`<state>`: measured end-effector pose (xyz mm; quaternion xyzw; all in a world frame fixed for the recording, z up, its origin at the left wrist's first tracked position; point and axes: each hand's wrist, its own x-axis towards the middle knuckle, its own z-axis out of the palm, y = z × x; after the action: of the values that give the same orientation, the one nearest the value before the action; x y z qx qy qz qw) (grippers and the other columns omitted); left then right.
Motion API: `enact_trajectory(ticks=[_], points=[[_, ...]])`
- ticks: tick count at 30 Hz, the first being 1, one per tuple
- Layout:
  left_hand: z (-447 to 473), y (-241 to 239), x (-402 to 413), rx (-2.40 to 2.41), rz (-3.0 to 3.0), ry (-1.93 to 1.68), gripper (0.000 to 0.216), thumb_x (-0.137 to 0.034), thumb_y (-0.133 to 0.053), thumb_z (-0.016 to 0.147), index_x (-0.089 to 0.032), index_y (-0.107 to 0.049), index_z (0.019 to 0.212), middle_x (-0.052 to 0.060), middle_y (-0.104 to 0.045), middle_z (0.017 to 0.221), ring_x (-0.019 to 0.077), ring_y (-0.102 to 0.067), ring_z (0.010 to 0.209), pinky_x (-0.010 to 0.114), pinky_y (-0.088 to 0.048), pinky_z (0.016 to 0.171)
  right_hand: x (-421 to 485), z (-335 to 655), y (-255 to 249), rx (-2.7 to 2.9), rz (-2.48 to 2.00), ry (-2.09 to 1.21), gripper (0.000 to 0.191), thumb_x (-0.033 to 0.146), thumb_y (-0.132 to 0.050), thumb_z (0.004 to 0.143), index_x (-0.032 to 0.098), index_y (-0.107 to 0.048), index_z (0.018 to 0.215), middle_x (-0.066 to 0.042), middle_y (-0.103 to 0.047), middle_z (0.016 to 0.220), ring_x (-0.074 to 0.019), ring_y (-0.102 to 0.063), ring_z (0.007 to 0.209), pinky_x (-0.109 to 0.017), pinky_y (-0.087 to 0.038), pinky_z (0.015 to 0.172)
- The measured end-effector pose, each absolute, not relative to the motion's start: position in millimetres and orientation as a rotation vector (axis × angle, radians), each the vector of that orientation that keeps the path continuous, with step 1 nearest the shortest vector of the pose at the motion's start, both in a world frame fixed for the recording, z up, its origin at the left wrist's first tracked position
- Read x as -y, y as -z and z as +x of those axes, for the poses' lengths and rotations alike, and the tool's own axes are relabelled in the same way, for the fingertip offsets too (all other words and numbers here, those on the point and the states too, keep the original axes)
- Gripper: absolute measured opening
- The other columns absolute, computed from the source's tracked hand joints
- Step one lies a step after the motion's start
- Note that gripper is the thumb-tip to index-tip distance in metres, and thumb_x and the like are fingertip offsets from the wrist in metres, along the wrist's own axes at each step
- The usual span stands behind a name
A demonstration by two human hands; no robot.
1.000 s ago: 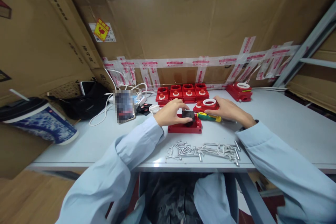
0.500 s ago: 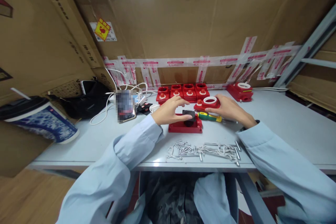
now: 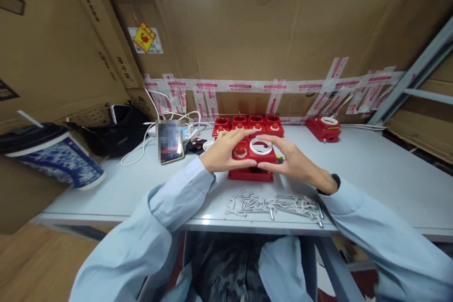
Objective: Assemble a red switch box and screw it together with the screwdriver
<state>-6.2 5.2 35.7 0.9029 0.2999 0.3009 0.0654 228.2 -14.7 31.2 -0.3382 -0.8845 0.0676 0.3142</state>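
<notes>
Under both hands, the pale bench carries everything. Behind the hands, a row of red boxes stands against the cardboard wall, with one more red box well off beyond the right hand. Between the hands sits the red cover with its white ring, resting on a red base. The left hand grips the cover's left edge, fingers curled over the top near the red button; the right hand clasps the right edge, fingers pressed to its side. If the cover sits crooked, pushing down could jam it or pinch a finger. Nearer the person than the hands lies a scatter of screws close to the bench edge; a sleeve sweeping back could knock some off.
</notes>
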Motion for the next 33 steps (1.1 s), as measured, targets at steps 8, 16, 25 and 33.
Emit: enact_trajectory(ticks=[8, 16, 25, 33], points=[[-3.6, -26.3, -9.9, -0.861, 2.662, -0.734, 0.06, -0.045, -0.068, 0.076, -0.022, -0.047, 0.127, 0.009, -0.06, 0.127, 0.025, -0.059, 0.111, 0.041, -0.036, 0.098, 11.4, 231.3, -25.9, 2.467, -0.977, -0.048, 0.044, 0.05, -0.058, 0.085, 0.025, -0.057, 0.121, -0.009, -0.065, 0.11, -0.0243, -0.061, 0.097, -0.041, -0.046, 0.086], [-4.1, -21.3, -12.5, -0.859, 2.682, -0.667, 0.062, -0.047, -0.066, 0.077, -0.021, -0.046, 0.129, 0.009, -0.061, 0.126, 0.0246, -0.061, 0.104, 0.039, -0.037, 0.095, 12.4, 229.6, -24.3, 2.508, -0.972, -0.104, 0.038, 0.048, -0.059, 0.085, 0.025, -0.061, 0.115, -0.009, -0.065, 0.111, -0.0228, -0.062, 0.096, -0.039, -0.047, 0.086], [-6.7, -20.0, -14.4, -0.924, 2.689, -0.625, 0.064, -0.049, -0.067, 0.076, -0.022, -0.047, 0.13, 0.009, -0.062, 0.125, 0.0257, -0.061, 0.106, 0.04, -0.038, 0.096, 13.7, 231.1, -19.4, 2.474, -0.957, 0.092, 0.033, 0.043, -0.063, 0.083, 0.022, -0.065, 0.107, -0.016, -0.053, 0.131, -0.0314, -0.045, 0.126, -0.051, -0.04, 0.098], [-7.6, -13.4, -17.2, -0.858, 2.694, -0.609, 0.063, -0.048, -0.067, 0.076, -0.021, -0.046, 0.129, 0.009, -0.063, 0.123, 0.025, -0.062, 0.106, 0.036, -0.043, 0.093, 14.5, 230.7, -18.6, 2.475, -0.95, 0.073, 0.032, 0.043, -0.061, 0.084, 0.022, -0.064, 0.108, -0.015, -0.055, 0.128, -0.0291, -0.052, 0.119, -0.049, -0.043, 0.094]])
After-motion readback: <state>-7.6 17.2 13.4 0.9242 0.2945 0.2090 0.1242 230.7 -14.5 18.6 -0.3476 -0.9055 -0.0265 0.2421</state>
